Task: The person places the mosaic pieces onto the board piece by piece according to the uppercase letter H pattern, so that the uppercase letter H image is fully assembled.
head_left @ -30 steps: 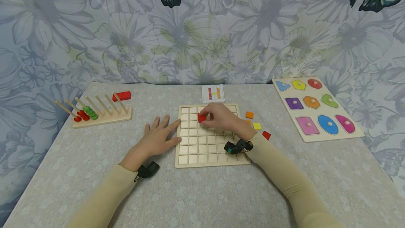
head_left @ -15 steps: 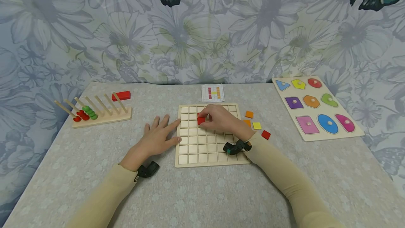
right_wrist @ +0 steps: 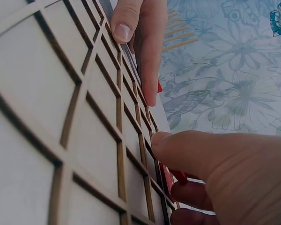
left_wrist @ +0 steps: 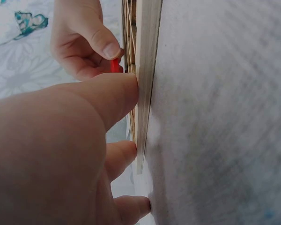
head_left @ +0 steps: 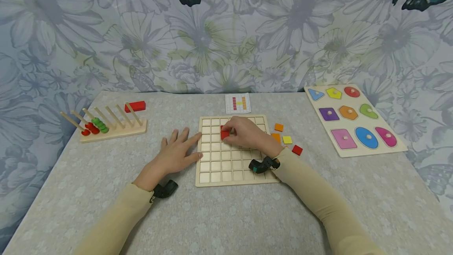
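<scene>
The left hand (head_left: 175,156), fingers spread wide, touches the grid board's (head_left: 215,166) edge — likely steadying it — while the right hand (head_left: 245,133) pinches a red tile (left_wrist: 114,65) at the far cells, presumably for careful fitting.

Patterned grey table (head_left: 226,219), gridded wooden board (head_left: 215,166), pattern card (head_left: 238,103), loose coloured tiles (head_left: 287,140), peg stand (head_left: 115,130), red block (head_left: 137,106), shape puzzle (head_left: 357,124)
</scene>
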Available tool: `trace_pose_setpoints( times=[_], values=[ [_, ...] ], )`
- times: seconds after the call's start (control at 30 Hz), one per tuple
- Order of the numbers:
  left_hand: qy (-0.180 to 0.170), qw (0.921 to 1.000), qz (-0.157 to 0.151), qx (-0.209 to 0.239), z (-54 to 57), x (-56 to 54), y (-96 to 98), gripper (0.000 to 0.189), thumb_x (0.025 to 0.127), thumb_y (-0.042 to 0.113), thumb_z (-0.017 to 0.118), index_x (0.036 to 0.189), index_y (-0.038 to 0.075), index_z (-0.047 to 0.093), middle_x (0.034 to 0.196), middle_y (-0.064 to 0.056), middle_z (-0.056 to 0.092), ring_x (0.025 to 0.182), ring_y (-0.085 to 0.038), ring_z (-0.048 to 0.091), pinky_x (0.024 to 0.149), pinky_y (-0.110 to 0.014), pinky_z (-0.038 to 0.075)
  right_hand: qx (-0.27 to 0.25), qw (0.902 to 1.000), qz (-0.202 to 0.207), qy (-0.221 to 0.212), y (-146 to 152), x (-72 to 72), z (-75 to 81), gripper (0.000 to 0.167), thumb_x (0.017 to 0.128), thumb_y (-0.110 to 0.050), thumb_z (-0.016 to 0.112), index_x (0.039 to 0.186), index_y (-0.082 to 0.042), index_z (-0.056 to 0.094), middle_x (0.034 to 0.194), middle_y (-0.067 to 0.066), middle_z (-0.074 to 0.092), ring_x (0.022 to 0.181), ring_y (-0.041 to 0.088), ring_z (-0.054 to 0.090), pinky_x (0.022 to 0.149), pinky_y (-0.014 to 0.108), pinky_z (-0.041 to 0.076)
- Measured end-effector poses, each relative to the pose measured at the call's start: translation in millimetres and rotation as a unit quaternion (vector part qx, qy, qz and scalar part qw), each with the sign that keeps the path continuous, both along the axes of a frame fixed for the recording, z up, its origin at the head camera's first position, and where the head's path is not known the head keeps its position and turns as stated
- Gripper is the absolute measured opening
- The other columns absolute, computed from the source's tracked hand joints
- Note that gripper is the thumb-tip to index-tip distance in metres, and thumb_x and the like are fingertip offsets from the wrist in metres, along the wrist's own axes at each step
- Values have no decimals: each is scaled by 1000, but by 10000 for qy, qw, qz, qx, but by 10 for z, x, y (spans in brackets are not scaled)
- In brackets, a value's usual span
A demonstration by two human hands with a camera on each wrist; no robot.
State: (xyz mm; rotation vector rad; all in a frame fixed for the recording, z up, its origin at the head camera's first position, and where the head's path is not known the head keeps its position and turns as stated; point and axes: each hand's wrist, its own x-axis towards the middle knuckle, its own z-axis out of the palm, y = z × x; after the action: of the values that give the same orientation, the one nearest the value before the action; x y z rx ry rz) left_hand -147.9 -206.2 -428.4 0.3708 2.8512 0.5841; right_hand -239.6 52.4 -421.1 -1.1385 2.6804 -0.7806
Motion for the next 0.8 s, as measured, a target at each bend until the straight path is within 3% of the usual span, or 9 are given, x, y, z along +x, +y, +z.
trace_pose_setpoints(
  times=[0.33, 0.8],
  values=[
    [22, 10000, 5, -40, 22, 6, -2, 67, 103, 43, 56, 161, 19, 34, 167, -30, 16, 152, -60, 7, 111, -85, 6, 56, 9996, 24, 289, -15, -1, -22, 18, 87, -20, 78, 104, -12, 79, 94, 4, 68, 80, 15, 54, 72, 27, 45],
    [-23, 10000, 9, -10, 0, -8, -9, 69, 102, 44, 58, 162, 19, 33, 168, -30, 14, 152, -61, 5, 111, -85, 4, 58, 9997, 33, 224, -3, -5, -35, 28, 87, -24, 80, 112, -11, 78, 98, 4, 68, 80, 15, 53, 72, 27, 43]
  ],
)
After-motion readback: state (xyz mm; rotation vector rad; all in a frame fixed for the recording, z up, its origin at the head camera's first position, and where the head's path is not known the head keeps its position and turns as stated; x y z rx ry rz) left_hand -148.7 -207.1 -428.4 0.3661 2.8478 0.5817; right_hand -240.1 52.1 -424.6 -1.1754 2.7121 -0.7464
